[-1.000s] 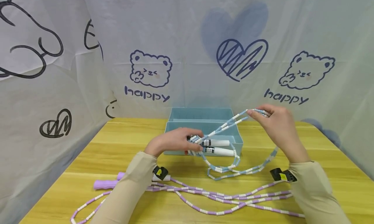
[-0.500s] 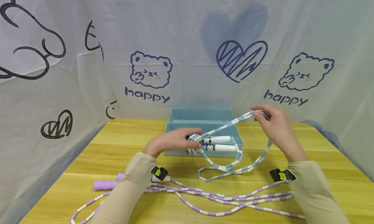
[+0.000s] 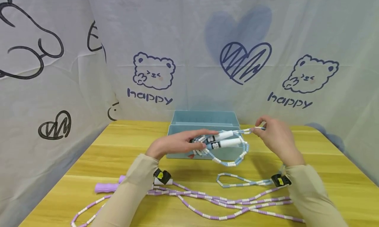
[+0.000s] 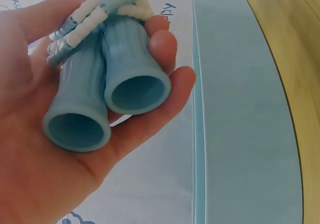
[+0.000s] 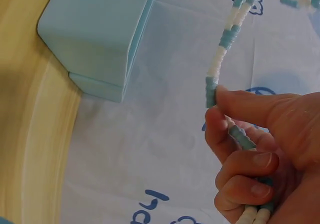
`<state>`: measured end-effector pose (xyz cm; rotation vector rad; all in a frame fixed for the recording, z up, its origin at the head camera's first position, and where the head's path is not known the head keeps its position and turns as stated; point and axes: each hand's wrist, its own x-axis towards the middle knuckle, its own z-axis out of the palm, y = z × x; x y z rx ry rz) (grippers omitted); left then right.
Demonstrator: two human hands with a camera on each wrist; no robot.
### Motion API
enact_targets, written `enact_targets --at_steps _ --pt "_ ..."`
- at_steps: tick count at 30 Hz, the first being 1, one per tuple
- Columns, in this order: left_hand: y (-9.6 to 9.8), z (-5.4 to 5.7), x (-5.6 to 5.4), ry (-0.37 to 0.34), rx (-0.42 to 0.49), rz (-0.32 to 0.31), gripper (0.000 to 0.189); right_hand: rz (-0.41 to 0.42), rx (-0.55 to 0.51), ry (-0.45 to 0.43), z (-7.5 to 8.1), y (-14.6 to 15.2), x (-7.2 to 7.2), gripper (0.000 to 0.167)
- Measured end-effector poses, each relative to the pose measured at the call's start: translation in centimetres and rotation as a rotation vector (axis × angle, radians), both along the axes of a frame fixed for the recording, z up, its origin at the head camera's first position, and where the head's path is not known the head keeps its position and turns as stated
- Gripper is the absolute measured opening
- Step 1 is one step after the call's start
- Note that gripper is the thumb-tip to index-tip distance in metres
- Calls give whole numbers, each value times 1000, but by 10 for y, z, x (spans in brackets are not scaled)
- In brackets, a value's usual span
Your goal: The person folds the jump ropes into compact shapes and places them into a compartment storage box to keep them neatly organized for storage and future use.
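Observation:
A blue-and-white beaded jump rope is held between both hands. My left hand grips its two handles side by side, with strands of the rope wrapped around them. In the head view the white ends of the handles point right, in front of the blue box. My right hand pinches a doubled length of the rope between thumb and forefinger, the other fingers curled round the strands below. A tail loop of this rope hangs low beside the right wrist.
Behind the hands stands a light-blue open box at the table's back edge. A purple-and-white beaded jump rope lies across the front of the wooden table, its purple handles at left, partly under the left forearm. A printed cloth hangs behind.
My right hand has moved down and slightly left, lowering the strands it holds. The handles in my left hand have tilted upward at their white ends. The tail loop has shifted to the right.

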<state>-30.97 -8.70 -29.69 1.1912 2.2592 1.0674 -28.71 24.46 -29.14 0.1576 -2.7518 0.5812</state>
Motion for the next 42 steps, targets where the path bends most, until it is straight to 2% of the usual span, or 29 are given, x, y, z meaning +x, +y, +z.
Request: enact_targets --at_steps 5,9,13,18,23,26,30,35,38,42 --pt "-1 1 0 9 21 127 46 43 29 -43 1 -7 2 15" --pt "-2 4 -1 33 22 213 43 145 40 -146 2 -11 2 11" --pt "-3 5 -3 38 37 261 40 287 55 -258 1 -15 2 9" --pt "-3 5 -5 43 63 290 33 429 64 -391 -4 -24 2 11" --pt "-2 3 -7 65 52 336 35 588 29 -452 -6 -37 8 10" --pt "0 1 -7 86 22 349 37 667 30 -472 -4 -48 15 10" --pt "2 -1 -7 100 0 350 38 723 52 -471 0 -65 26 8" --pt "4 -2 -5 102 0 367 38 797 29 -439 4 -77 35 27" --pt "6 -3 -5 93 -6 359 38 835 -51 -440 5 -79 37 22" --pt "9 -5 -4 66 -22 300 41 865 -273 -489 5 -77 36 17"
